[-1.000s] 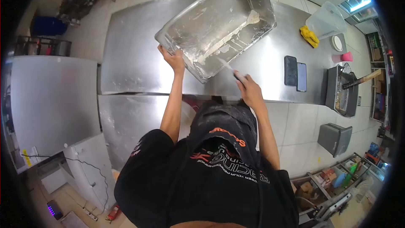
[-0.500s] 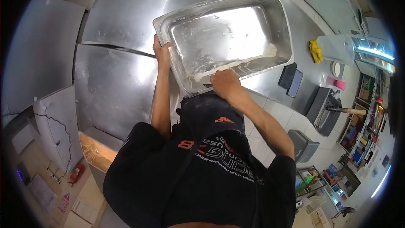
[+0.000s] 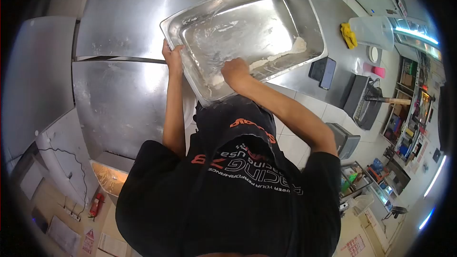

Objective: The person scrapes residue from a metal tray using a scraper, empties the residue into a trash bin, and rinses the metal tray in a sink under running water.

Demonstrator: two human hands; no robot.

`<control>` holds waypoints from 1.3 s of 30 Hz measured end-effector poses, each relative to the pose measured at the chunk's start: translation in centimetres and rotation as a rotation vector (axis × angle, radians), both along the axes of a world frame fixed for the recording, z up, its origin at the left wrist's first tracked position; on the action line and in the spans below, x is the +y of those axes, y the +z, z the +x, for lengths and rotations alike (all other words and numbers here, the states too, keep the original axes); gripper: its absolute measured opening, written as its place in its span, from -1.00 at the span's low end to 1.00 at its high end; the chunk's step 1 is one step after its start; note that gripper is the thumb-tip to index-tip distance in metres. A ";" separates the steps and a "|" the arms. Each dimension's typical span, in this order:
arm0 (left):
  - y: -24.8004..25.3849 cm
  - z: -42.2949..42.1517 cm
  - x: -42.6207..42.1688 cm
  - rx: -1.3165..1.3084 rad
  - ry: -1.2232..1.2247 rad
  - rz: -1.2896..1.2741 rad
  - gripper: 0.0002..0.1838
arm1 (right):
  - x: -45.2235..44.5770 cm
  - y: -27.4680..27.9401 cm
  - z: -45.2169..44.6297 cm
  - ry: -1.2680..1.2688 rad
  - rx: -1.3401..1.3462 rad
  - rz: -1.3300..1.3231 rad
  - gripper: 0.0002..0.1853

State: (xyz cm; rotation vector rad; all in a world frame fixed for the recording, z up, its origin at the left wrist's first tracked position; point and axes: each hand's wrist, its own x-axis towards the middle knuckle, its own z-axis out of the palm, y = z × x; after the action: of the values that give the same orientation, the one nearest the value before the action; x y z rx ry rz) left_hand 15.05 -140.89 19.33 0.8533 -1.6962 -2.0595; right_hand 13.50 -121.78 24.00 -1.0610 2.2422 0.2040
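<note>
The steel bench [image 3: 128, 14] carries most of the deep metal pan [image 3: 308, 27], whose near corner juts past the bench edge by the person's waist; the left hand [image 3: 172, 56] grasps the pan's left rim; the right hand [image 3: 235, 72] is clenched inside, over the near side, and whether it grips anything is hidden; the work looks partly done, most of the base being shiny though smeared; a pale strip of residue [image 3: 272, 59] is left along the near side, ending in a thicker clump [image 3: 299, 45].

L arm [image 3: 174, 107] approx. straight, L hand [image 3: 173, 57] thumb-out; R hand [image 3: 235, 74] fisted, elbow [image 3: 326, 142] bent.
</note>
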 end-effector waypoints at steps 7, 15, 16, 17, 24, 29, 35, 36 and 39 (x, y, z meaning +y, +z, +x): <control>-0.4 -1.3 -0.9 -0.024 -0.057 -0.026 -0.63 | 2.2 6.3 -6.9 0.055 -0.045 0.042 -0.86; -0.1 -2.9 -1.0 -0.047 -0.104 -0.043 -0.54 | 4.4 6.1 -8.6 0.008 -0.068 0.151 -0.84; -0.7 -2.8 -1.2 -0.037 -0.118 -0.027 -0.49 | 5.1 6.1 -7.8 -0.042 -0.075 0.127 -0.83; -0.6 -2.7 -1.2 -0.036 -0.127 -0.022 -0.49 | 5.3 4.9 -7.4 -0.051 -0.075 0.132 -0.83; -1.0 -3.4 -1.3 0.014 -0.160 0.022 -0.60 | 11.0 9.0 -9.4 -0.090 0.095 0.106 -0.83; -1.4 -3.8 -1.5 0.038 -0.156 -0.081 -0.66 | 12.2 0.7 -8.4 -0.125 0.117 0.080 -0.76; -2.1 -3.8 -1.8 0.016 -0.165 -0.137 -0.66 | 16.7 17.1 -12.4 -0.419 0.189 0.035 -0.72; -1.9 -3.7 -1.6 0.019 -0.156 -0.123 -0.65 | 17.6 18.8 -11.7 -0.522 0.159 -0.024 -0.71; -1.4 -2.7 -0.8 0.002 -0.110 -0.100 -0.64 | 17.2 18.9 -4.3 -0.659 0.380 -0.163 -0.66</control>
State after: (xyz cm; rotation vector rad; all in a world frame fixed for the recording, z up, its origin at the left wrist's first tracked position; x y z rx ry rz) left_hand 12.38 -141.67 17.88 0.7417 -1.8658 -2.0240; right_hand 9.23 -104.55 42.92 -0.3208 2.8591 -0.0696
